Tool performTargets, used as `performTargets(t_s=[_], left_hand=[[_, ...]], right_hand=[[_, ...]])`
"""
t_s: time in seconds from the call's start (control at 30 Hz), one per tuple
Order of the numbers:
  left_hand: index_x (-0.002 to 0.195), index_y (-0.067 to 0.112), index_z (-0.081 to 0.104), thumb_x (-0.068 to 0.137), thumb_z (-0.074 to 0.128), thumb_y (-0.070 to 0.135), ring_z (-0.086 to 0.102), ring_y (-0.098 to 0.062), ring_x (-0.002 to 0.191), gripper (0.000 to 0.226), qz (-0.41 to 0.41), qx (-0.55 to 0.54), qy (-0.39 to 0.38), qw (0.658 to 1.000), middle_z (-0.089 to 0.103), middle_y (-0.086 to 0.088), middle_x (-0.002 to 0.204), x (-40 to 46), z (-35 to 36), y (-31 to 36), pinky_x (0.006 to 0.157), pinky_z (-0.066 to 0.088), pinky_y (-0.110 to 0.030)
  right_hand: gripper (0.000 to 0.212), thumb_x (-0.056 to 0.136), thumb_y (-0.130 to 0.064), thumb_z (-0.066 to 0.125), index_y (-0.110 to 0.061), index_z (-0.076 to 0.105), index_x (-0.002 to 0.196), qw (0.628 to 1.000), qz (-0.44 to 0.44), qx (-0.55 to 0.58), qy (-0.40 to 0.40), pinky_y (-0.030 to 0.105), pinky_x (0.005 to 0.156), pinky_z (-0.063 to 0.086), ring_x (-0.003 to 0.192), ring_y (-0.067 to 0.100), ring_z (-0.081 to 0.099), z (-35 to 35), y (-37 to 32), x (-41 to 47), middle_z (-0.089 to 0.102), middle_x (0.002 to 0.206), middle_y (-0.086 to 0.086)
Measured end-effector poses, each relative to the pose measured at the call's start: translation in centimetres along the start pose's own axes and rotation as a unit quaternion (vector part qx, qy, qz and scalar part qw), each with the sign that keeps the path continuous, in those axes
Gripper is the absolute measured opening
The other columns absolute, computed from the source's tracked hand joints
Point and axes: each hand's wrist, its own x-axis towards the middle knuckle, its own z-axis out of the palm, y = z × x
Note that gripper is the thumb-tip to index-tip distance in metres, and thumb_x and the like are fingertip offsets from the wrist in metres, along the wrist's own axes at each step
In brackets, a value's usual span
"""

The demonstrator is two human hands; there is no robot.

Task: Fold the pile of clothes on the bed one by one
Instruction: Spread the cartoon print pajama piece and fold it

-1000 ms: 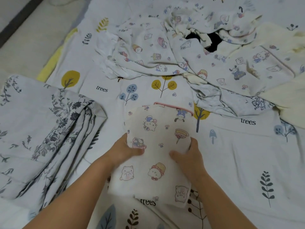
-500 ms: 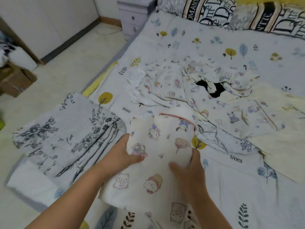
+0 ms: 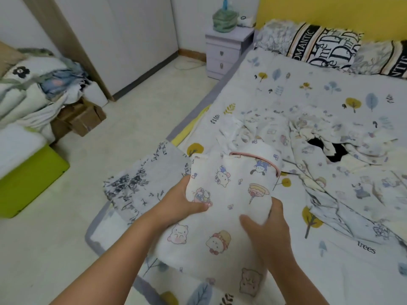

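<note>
Above the bed (image 3: 330,267), both hands, left hand (image 3: 178,205) and right hand (image 3: 267,225), pinch the folded cartoon-print garment (image 3: 222,208); loose grips could let its folds slip open.

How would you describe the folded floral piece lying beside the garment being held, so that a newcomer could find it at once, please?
Start at the bed and go to its near left edge, by the floor. There, just left of the cartoon-print garment gripped by both hands, lies the folded grey floral cloth. Its dark blue-grey leaf sprigs set it apart from the cartoon-printed clothes in the pile.

Home bedroom: bed (image 3: 308,89), pillows (image 3: 323,47), nightstand (image 3: 224,51), wardrobe (image 3: 132,40).
</note>
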Motion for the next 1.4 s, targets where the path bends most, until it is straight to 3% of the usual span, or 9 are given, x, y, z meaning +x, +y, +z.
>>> performTargets(t_s=[0.3,0.6,0.67,0.8,0.87,1.03,1.2,1.3,1.4], left_hand=[[0.117,0.035,0.051,0.069,0.081,0.021,0.066,-0.006,0.094,0.058,-0.033,0.033,-0.029,0.999,0.069,0.012,0.105,4.0,-14.4,-3.8,0.080,0.052,-0.025],[0.109,0.037,0.057,0.071,0.079,0.009,0.069,-0.006,0.085,0.052,-0.045,0.039,-0.071,0.996,0.072,0.013,0.097,11.9,-24.0,-9.4,0.061,0.051,-0.013],[0.104,0.037,0.059,0.074,0.077,0.011,0.070,-0.008,0.082,0.044,-0.059,0.041,-0.068,0.995,0.073,0.011,0.094,13.3,-24.5,-11.5,0.061,0.053,-0.016],[0.104,0.028,0.060,0.088,0.063,0.023,0.064,-0.010,0.088,0.017,-0.094,0.143,-0.012,0.985,0.068,0.007,0.098,15.2,-23.5,-17.0,0.077,0.051,-0.027],[0.098,0.023,0.061,0.091,0.058,0.020,0.059,-0.004,0.077,0.008,-0.084,0.163,0.045,0.982,0.066,0.005,0.091,16.0,-22.7,-18.4,0.068,0.046,-0.020],[0.087,0.023,0.064,0.094,0.054,0.021,0.066,-0.008,0.078,0.012,-0.049,0.112,0.087,0.989,0.068,0.018,0.074,16.6,-22.6,-18.4,0.059,0.045,-0.014],[0.135,0.003,0.042,0.084,0.065,0.024,0.048,-0.040,0.119,0.060,0.089,0.460,0.191,0.862,0.049,-0.023,0.133,14.8,-21.3,-19.3,0.091,0.040,-0.047],[0.139,0.014,0.041,0.095,0.033,0.042,0.033,-0.033,0.134,0.053,0.220,0.543,0.077,0.807,0.038,-0.016,0.146,13.8,-20.9,-20.0,0.107,0.019,-0.047],[0.147,0.027,0.001,0.086,-0.005,0.063,-0.007,-0.028,0.144,0.072,0.127,0.597,-0.061,0.789,-0.011,-0.003,0.154,13.8,-21.2,-21.7,0.114,-0.012,-0.041]], right_hand=[[0.059,0.074,-0.020,0.070,-0.023,0.038,0.124,1.000,0.020,0.023,0.005,0.035,0.076,0.050,0.084,0.013,0.058,14.8,-4.4,1.2,0.054,0.091,-0.019],[0.053,0.071,-0.013,0.068,-0.032,0.041,0.112,0.995,0.043,0.085,0.038,0.024,0.068,0.050,0.082,0.000,0.058,27.9,-3.7,5.9,0.059,0.094,-0.017],[0.059,0.072,-0.014,0.068,-0.030,0.039,0.121,0.993,0.073,0.084,0.039,0.034,0.078,0.053,0.093,0.010,0.059,29.8,-2.0,6.6,0.059,0.107,-0.009],[0.093,0.071,-0.025,0.073,-0.018,0.015,0.144,0.984,0.176,0.012,0.000,0.049,0.096,0.045,0.114,0.031,0.052,32.8,1.2,6.7,0.048,0.130,0.009],[0.102,0.071,-0.030,0.073,-0.020,0.005,0.146,0.981,0.191,-0.025,-0.011,0.047,0.094,0.046,0.113,0.031,0.053,33.7,1.8,6.6,0.046,0.130,0.010],[0.089,0.075,-0.025,0.073,-0.029,0.017,0.143,0.992,0.125,0.011,-0.001,0.039,0.096,0.044,0.115,0.018,0.048,33.3,2.6,6.0,0.045,0.135,-0.004],[0.100,0.077,-0.038,0.071,-0.006,0.008,0.148,0.962,0.079,-0.258,0.031,0.042,0.097,0.043,0.121,0.035,0.042,32.7,1.9,5.4,0.035,0.139,0.021],[0.080,0.076,-0.041,0.065,0.002,0.037,0.137,0.917,-0.086,-0.376,0.105,0.054,0.094,0.041,0.121,0.044,0.048,33.3,0.8,5.3,0.044,0.135,0.031],[0.069,0.085,-0.051,0.034,-0.002,0.054,0.129,0.880,-0.119,-0.460,0.018,0.050,0.102,0.037,0.125,0.037,0.048,34.0,1.6,4.9,0.048,0.137,0.023]])
